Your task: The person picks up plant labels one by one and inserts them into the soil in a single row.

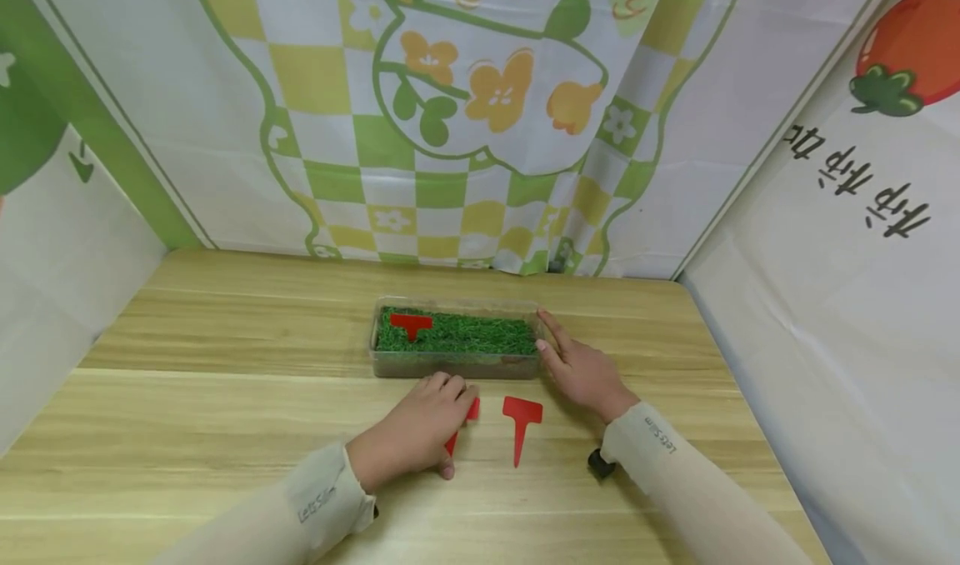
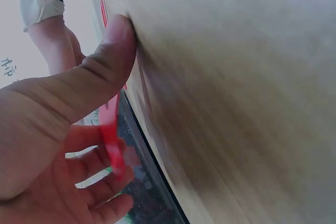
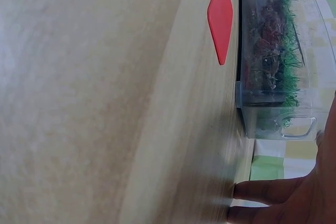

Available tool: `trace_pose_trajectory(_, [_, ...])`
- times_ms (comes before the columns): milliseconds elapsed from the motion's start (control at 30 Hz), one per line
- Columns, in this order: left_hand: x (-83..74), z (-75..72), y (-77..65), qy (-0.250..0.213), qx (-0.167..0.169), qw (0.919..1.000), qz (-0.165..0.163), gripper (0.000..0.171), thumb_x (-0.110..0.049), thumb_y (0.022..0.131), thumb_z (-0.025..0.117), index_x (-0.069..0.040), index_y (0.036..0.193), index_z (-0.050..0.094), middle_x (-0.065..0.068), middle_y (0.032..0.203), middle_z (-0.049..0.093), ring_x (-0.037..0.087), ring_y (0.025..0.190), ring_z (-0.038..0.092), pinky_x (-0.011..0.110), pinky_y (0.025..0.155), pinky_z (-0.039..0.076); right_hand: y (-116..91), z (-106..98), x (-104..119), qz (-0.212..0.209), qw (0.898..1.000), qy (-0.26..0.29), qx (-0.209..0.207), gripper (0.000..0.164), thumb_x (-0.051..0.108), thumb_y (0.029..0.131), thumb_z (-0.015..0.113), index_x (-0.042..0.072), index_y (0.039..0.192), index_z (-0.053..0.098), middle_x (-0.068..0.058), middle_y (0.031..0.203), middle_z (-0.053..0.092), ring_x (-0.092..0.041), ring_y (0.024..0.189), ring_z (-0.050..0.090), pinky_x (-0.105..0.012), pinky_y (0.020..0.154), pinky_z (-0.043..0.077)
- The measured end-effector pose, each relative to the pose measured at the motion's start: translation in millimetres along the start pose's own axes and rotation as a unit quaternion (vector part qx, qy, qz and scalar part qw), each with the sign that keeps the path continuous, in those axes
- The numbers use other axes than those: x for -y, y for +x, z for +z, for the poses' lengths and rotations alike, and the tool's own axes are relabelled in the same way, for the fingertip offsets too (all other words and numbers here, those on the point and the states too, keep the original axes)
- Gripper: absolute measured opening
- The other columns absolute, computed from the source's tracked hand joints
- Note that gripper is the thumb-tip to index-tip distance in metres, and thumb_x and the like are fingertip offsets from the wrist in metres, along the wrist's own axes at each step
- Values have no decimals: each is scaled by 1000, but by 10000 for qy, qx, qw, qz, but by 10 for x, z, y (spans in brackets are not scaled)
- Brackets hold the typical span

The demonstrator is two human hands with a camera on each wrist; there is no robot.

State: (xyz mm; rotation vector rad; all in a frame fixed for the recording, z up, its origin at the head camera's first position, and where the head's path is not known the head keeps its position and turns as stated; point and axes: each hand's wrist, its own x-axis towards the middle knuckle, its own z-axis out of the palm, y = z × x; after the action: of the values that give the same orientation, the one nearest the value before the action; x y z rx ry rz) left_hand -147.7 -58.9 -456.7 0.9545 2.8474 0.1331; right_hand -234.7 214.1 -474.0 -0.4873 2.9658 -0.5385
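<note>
My left hand (image 1: 423, 423) is low over the wood table, its thumb and fingers around a red T-shaped plant label (image 2: 110, 135); the hand hides much of the label in the head view. Another red plant label (image 1: 522, 411) lies flat just to its right, stem toward me. Behind them stands a clear plastic box (image 1: 450, 368) with green artificial grass (image 1: 480, 332) in it. A third red label (image 1: 411, 323) stands upright in the grass at the left end. My right hand (image 1: 588, 373) touches the box's right end, index finger and thumb extended against it.
The light wood table (image 1: 225, 432) ends at a hanging checkered cloth (image 1: 420, 165) at the back. White printed sheets (image 1: 840, 265) wall in the right side, and others the left. A dark strap piece (image 1: 601, 464) shows by the right sleeve.
</note>
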Motion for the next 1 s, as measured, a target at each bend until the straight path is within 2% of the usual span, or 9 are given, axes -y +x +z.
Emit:
trace_pose_trajectory(200, [8, 4, -20, -203, -105, 9997, 49, 99, -39, 63, 95, -7, 146, 50, 6, 122, 53, 24, 104, 52, 39, 95, 48, 0, -3, -1, -24, 10000, -28, -38, 62, 65, 103, 15, 44, 160, 3, -17, 138, 60, -38, 106, 69, -51, 73, 56])
trace_pose_trajectory(433, [34, -53, -46, -265, -482, 9984, 148, 67, -26, 79, 87, -11, 138, 60, 2, 110, 60, 17, 91, 53, 31, 79, 51, 16, 26, -20, -32, 10000, -47, -77, 62, 65, 103, 14, 44, 160, 4, -17, 138, 61, -38, 106, 69, -50, 71, 56])
trace_pose_trajectory(667, [62, -110, -69, -231, -689, 9973, 122, 52, -25, 85, 81, -17, 134, 66, 0, 105, 63, 16, 87, 57, 29, 74, 52, 20, 32, -28, -43, 10000, -14, -66, 62, 66, 102, 13, 46, 159, 2, -16, 143, 56, -38, 114, 66, -54, 80, 56])
trace_pose_trajectory(867, [81, -177, -101, -549, -938, 9939, 179, 36, -20, 87, 79, -22, 122, 73, -4, 101, 70, 16, 88, 67, 31, 75, 56, 16, 31, -35, -20, 10000, -16, -44, 62, 66, 102, 12, 45, 159, 1, -16, 144, 55, -38, 118, 64, -55, 83, 55])
trace_pose_trajectory(1000, [95, -214, -127, -517, -1147, 9917, 263, 31, -20, 88, 78, -25, 118, 75, -8, 94, 70, 12, 79, 66, 29, 70, 55, 12, 39, -42, -33, 10000, -24, -68, 61, 65, 103, 12, 45, 160, 1, -15, 144, 55, -38, 118, 64, -54, 82, 55])
